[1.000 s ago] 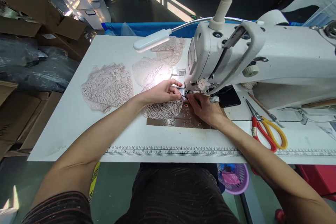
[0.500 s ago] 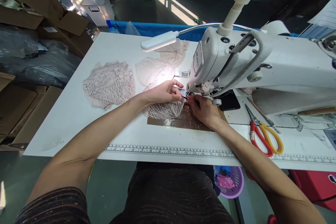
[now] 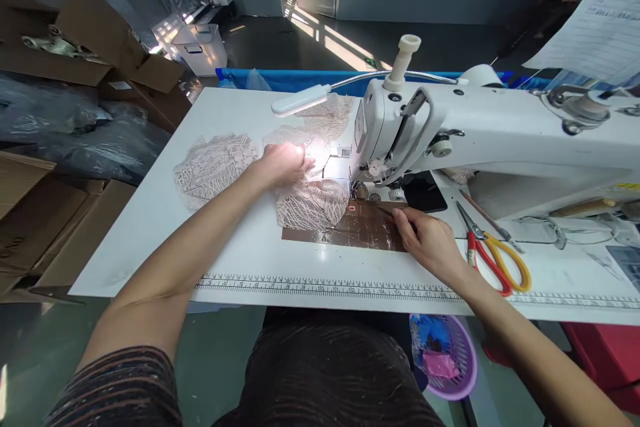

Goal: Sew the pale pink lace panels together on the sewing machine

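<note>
My left hand (image 3: pixel 286 163) reaches under the lamp, its fingers closed on a pale lace piece (image 3: pixel 320 150); glare washes out the fingertips. Nearer to me, another part of pale lace (image 3: pixel 313 205) lies left of the needle area of the white sewing machine (image 3: pixel 373 133). Whether these two parts are joined I cannot tell. My right hand (image 3: pixel 430 240) is closed around a slim black pointed tool (image 3: pixel 386 212), its tip over the brown plate (image 3: pixel 370 230) in front of the machine. That tip is apart from the lace.
A bunched lace piece (image 3: pixel 215 167) lies at the left of the white table (image 3: pixel 150 240), more lace (image 3: pixel 330 113) behind the lamp (image 3: pixel 300 101). Scissors (image 3: pixel 495 257) with red and yellow handles and a black phone (image 3: pixel 424 192) are at the right. A printed ruler (image 3: pixel 320 287) runs along the front edge.
My left hand has moved left and back from the needle area onto the lit lace. My right hand has drawn right and towards me with the black tool. The camera view has shifted.
</note>
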Available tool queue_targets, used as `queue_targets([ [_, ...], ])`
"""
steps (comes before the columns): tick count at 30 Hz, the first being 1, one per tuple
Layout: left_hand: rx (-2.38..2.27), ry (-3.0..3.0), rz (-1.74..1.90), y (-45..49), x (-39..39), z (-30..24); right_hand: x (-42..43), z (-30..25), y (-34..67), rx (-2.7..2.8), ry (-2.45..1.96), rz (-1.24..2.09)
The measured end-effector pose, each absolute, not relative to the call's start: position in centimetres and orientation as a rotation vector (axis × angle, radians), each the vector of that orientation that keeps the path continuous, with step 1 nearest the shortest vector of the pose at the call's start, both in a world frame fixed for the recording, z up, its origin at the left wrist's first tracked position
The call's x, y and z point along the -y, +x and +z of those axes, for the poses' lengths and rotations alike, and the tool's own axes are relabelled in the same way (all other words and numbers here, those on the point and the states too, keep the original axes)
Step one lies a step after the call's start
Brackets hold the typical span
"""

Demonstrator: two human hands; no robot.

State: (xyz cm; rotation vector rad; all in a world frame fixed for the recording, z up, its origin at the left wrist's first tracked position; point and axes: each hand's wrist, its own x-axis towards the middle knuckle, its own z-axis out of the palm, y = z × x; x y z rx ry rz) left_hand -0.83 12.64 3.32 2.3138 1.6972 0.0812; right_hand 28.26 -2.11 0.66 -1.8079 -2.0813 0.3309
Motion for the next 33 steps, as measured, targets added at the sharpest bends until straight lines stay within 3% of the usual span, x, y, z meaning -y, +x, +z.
queue_targets([
  [3, -1.791, 2.370, 0.013, -0.2, -15.2, 3.0, 3.6, 0.0, 29.4, 2.031, -1.869, 0.280],
  [7, -1.713, 2.552, 0.183, 1.3, -16.3, 3.3, 4.4, -0.7, 30.0, 1.936, -1.912, 0.255],
  [16, -1.023, 2.835, 0.110, 3.3, -11.2, 1.9, 3.7, -0.5, 28.3, 1.926, -1.814, 0.406],
  [26, -0.826, 2.251, 0.361, 2.4, -9.4, 1.5, 1.4, -0.8, 26.7, 2.021, -1.736, 0.598],
  [33, -0.741, 1.939, 0.441, 2.6, -9.3, 0.3, -1.6, -0.2, 24.9, 2.089, -1.799, 0.560],
])
